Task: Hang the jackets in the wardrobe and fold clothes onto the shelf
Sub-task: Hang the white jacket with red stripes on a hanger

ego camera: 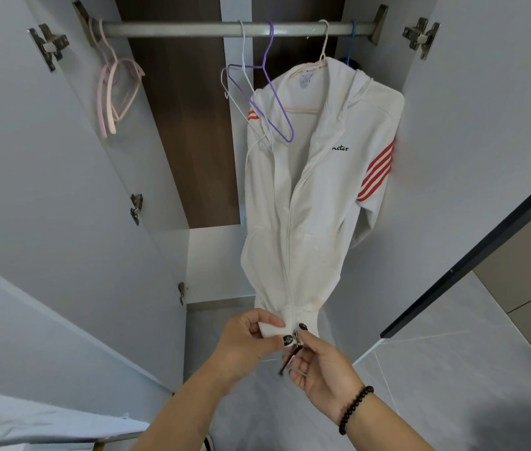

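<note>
**Zipping white jacket on the rail**

White hooded jacket point(319, 190) hanging on a pale pink hanger point(306, 109) from the wardrobe rail point(192, 28), right of centre inside the open wardrobe. Red stripes on both sleeves, small black script on the chest, front mostly zipped, collar area open. Hem pulled forward and down toward the camera.

Left hand point(251, 340) gripping the bottom hem corner, thumb on top, fingers curled under the fabric. Right hand point(319, 362) pinching the zipper pull point(296, 338) at the hem between thumb and forefinger, other fingers loosely curled; dark cord-like piece hanging below the pull, not clear what. Dark nail polish on both hands, black bead bracelet point(355, 408) on right wrist.

Purple hanger point(270, 92) and white wire hanger point(241, 86) empty on the rail, just left of the jacket, overlapping its shoulder. Pink hangers point(111, 92) bunched at the far left end of the rail. Blue hanger hook point(351, 43) behind the jacket at right, whatever hangs on it mostly hidden.

Wardrobe doors open either side, metal hinges point(50, 45) visible. Dark wood back panel point(189, 125). Grey tiled floor point(452, 369) at lower right.
</note>
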Demonstrator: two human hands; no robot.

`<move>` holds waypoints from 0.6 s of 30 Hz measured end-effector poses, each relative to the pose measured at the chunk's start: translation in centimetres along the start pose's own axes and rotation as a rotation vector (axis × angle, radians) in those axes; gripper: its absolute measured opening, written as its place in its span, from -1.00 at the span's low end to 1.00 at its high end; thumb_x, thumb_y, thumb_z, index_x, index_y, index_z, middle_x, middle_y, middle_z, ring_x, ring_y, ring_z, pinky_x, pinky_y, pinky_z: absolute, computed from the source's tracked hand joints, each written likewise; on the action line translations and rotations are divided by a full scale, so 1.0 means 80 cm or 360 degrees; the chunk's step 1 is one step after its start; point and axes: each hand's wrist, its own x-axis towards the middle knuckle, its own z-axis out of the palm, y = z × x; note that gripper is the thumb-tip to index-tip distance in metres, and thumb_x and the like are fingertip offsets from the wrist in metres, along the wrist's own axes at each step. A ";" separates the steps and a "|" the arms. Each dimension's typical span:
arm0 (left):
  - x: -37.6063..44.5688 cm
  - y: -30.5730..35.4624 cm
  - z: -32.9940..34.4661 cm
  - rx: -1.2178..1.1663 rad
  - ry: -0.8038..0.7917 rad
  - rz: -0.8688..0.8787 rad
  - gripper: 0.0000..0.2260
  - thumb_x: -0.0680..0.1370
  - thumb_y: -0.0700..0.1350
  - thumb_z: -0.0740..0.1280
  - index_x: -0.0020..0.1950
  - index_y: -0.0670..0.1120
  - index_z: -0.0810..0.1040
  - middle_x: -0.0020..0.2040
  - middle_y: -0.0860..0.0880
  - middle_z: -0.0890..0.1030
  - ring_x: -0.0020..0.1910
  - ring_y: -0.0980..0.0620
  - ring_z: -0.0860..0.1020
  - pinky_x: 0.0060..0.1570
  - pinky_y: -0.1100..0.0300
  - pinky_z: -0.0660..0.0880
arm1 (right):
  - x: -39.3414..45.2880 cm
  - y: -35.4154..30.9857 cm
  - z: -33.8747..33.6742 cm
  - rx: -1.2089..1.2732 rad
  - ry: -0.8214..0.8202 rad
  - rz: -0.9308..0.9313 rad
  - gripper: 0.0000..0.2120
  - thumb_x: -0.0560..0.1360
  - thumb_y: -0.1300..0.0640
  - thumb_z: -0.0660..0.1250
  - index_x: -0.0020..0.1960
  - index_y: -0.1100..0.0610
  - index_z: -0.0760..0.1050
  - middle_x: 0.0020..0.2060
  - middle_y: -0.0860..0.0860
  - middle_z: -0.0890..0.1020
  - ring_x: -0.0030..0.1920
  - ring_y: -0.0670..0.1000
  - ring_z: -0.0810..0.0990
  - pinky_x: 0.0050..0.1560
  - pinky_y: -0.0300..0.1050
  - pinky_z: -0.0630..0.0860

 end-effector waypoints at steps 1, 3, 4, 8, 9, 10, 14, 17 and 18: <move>0.001 -0.003 -0.001 0.0039 0.0018 0.0007 -0.78 0.38 -0.38 0.50 -0.16 -0.06 0.66 -0.17 -0.03 0.71 -0.19 0.05 0.63 -0.10 0.22 0.57 | -0.001 0.000 -0.001 -0.0115 -0.0008 0.0064 -0.76 0.58 0.06 0.26 -0.13 0.22 0.51 -0.37 0.11 0.53 -0.40 0.00 0.45 -0.38 -0.19 0.36; 0.004 -0.007 -0.004 0.0124 0.0048 0.0009 -0.77 0.41 -0.39 0.46 -0.18 -0.05 0.63 -0.26 0.03 0.66 -0.26 0.09 0.55 -0.25 0.30 0.50 | -0.001 -0.002 -0.006 -0.0312 0.0009 0.0122 -0.72 0.59 0.07 0.24 -0.21 0.22 0.50 -0.43 0.05 0.46 -0.46 -0.04 0.40 -0.41 -0.23 0.31; 0.005 -0.008 -0.006 0.0164 0.0055 0.0014 -0.75 0.42 -0.40 0.44 -0.20 -0.04 0.61 -0.30 0.05 0.62 -0.29 0.10 0.51 -0.30 0.31 0.45 | -0.001 -0.004 -0.009 -0.0380 0.0020 0.0113 -0.72 0.59 0.10 0.24 -0.24 0.21 0.48 -0.46 0.03 0.41 -0.48 -0.05 0.36 -0.42 -0.24 0.28; 0.010 -0.011 -0.005 0.0430 0.0028 0.0063 -0.73 0.42 -0.41 0.39 -0.24 -0.02 0.54 -0.35 0.07 0.50 -0.45 0.23 0.39 -0.42 0.37 0.32 | 0.006 -0.024 -0.008 -0.0474 0.0023 0.0095 -0.70 0.58 0.12 0.26 -0.32 0.16 0.46 -0.49 -0.01 0.36 -0.52 -0.07 0.28 -0.47 -0.25 0.24; 0.011 -0.012 -0.004 0.0484 0.0013 0.0065 -0.73 0.42 -0.40 0.39 -0.24 -0.01 0.53 -0.37 0.08 0.49 -0.49 0.26 0.37 -0.45 0.38 0.31 | 0.009 -0.029 -0.006 -0.0503 0.0043 0.0105 -0.70 0.58 0.12 0.27 -0.32 0.16 0.47 -0.49 -0.01 0.36 -0.53 -0.08 0.28 -0.49 -0.26 0.25; 0.012 -0.012 -0.003 0.0512 0.0005 0.0053 -0.73 0.42 -0.40 0.38 -0.24 -0.01 0.53 -0.38 0.09 0.48 -0.51 0.27 0.37 -0.46 0.38 0.30 | 0.012 -0.033 -0.003 -0.0533 0.0064 0.0116 -0.70 0.58 0.12 0.27 -0.32 0.16 0.48 -0.50 -0.02 0.37 -0.54 -0.09 0.27 -0.51 -0.27 0.25; 0.019 -0.006 -0.006 0.0510 0.0029 0.0000 -0.75 0.42 -0.37 0.38 -0.22 -0.01 0.52 -0.40 0.10 0.47 -0.54 0.25 0.35 -0.47 0.36 0.32 | 0.025 -0.048 0.010 -0.0641 0.0096 0.0146 -0.70 0.59 0.11 0.24 -0.30 0.16 0.48 -0.54 -0.05 0.37 -0.56 -0.10 0.27 -0.56 -0.30 0.26; 0.025 0.007 -0.015 0.0532 0.0061 0.0018 -0.76 0.42 -0.34 0.42 -0.23 0.00 0.52 -0.39 0.09 0.47 -0.52 0.24 0.36 -0.44 0.35 0.34 | 0.033 -0.061 0.027 -0.0690 0.0093 0.0158 -0.70 0.60 0.11 0.22 -0.29 0.15 0.47 -0.57 -0.06 0.37 -0.57 -0.11 0.26 -0.56 -0.31 0.22; 0.027 0.012 -0.019 0.0556 0.0072 0.0026 -0.77 0.41 -0.33 0.43 -0.23 0.00 0.52 -0.38 0.09 0.48 -0.51 0.23 0.37 -0.43 0.35 0.35 | 0.035 -0.065 0.033 -0.0707 0.0084 0.0175 -0.70 0.60 0.11 0.22 -0.29 0.15 0.46 -0.57 -0.06 0.36 -0.58 -0.12 0.26 -0.55 -0.32 0.21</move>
